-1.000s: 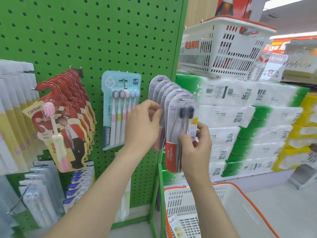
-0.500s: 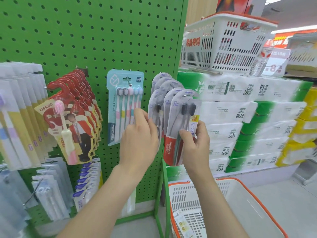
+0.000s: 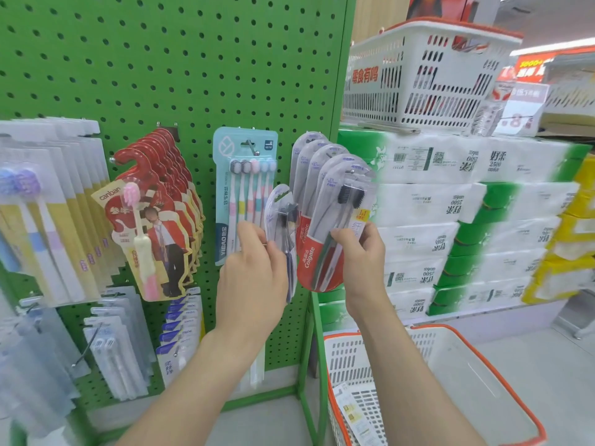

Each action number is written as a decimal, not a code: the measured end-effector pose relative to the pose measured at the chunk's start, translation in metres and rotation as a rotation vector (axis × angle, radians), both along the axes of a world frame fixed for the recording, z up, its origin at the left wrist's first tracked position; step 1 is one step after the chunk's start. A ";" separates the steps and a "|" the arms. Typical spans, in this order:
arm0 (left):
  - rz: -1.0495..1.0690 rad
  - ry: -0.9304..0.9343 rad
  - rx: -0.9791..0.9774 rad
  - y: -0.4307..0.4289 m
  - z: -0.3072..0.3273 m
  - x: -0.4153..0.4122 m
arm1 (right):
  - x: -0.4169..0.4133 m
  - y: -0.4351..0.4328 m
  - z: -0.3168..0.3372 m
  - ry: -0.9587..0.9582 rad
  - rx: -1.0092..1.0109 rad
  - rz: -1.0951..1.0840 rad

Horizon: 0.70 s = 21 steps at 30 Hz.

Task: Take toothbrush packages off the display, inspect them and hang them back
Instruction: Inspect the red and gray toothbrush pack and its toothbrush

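Hanging off nothing now, the loose toothbrush package (image 3: 282, 217) sat low and nearly edge-on in front of the green pegboard (image 3: 161, 59), just left of the Colgate row. The left hand (image 3: 254, 278) pinched its lower part between thumb and curled fingers. It looked light: a thin card under a clear blister, stiff enough to hold its shape but slick and apt to bend. I'd judge the lower edges the place to grip, which leaves the hang-hole at the top free.

Beside it, the right hand (image 3: 360, 252) had fingers wrapped round the red foot of the front Colgate package (image 3: 325, 226), which seemed to hang on its peg (image 3: 352, 171) with others behind. A blue five-brush pack (image 3: 244, 188) hung just left; stacked tissue packs (image 3: 450, 204) stood to the right, and a white basket (image 3: 483, 397) sat below.

Half a second earlier the left-hand package had been up level with the row, pressed close to it; since then it had dropped and turned. A second earlier that hand had gripped the row's side.
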<state>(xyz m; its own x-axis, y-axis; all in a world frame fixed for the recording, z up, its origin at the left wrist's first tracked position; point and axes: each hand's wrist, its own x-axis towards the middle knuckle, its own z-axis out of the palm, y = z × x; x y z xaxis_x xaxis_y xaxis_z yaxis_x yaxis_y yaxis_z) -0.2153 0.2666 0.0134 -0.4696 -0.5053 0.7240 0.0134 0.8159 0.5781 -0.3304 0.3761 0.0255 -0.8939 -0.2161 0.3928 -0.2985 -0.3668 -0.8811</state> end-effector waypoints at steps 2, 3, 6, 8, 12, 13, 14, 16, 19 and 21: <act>0.000 0.018 -0.002 0.001 0.000 0.001 | -0.002 0.001 -0.002 0.005 0.005 0.001; -0.003 0.024 -0.008 0.001 0.000 0.002 | -0.003 0.002 -0.004 0.004 0.017 0.005; -0.005 0.023 -0.036 -0.002 -0.003 0.006 | -0.005 0.005 -0.012 0.007 0.104 -0.016; 0.001 0.024 -0.041 -0.004 -0.003 0.009 | -0.005 0.008 -0.017 0.006 0.185 -0.071; 0.024 0.071 -0.033 0.000 0.002 0.017 | 0.012 0.015 -0.015 0.057 0.244 -0.333; 0.012 0.087 -0.017 0.002 0.003 0.019 | 0.019 0.017 -0.013 0.087 0.225 -0.400; -0.010 0.102 0.013 0.002 0.004 0.020 | 0.026 0.018 -0.010 0.125 0.203 -0.443; -0.073 0.116 0.103 0.005 0.004 0.020 | 0.040 0.020 -0.005 0.207 0.202 -0.438; -0.181 0.108 0.270 0.011 0.004 0.022 | 0.058 0.022 -0.003 0.226 0.214 -0.212; -0.265 0.105 0.390 0.016 0.006 0.023 | 0.065 0.024 -0.004 0.199 0.247 -0.071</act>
<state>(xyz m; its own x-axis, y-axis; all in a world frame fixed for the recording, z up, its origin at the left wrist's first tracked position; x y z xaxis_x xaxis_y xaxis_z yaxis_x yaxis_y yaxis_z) -0.1919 0.2830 0.0198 -0.5534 -0.6215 0.5545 0.2661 0.4990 0.8248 -0.2654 0.4000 0.0218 -0.8213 -0.2665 0.5044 -0.4907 -0.1209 -0.8629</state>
